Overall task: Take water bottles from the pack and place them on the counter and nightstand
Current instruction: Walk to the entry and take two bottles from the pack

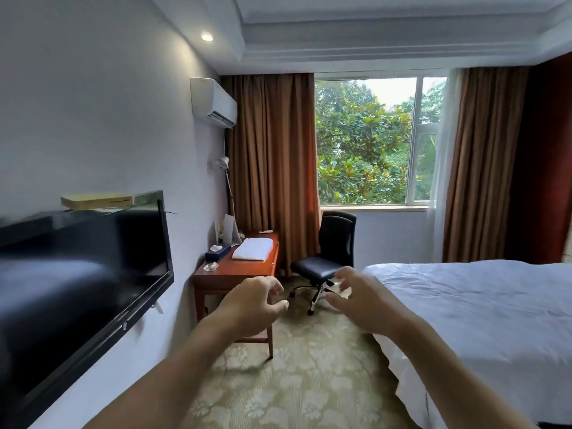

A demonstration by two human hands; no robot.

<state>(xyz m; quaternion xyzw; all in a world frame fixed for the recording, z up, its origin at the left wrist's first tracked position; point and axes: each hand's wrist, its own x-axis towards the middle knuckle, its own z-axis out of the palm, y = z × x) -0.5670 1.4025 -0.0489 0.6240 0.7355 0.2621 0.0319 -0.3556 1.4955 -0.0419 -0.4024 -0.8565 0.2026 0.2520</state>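
Note:
No water bottle, pack or nightstand shows in this view. My left hand is stretched forward at mid-frame, fingers loosely curled and apart, holding nothing. My right hand reaches out beside it, fingers spread, also holding nothing. Both hands hover in the air above the carpet, in front of a wooden desk against the left wall.
On the desk lie a folded white towel, a dark tissue box and a glass ashtray. A black office chair stands by the window. A wall-mounted TV juts out at left. A white bed fills the right side.

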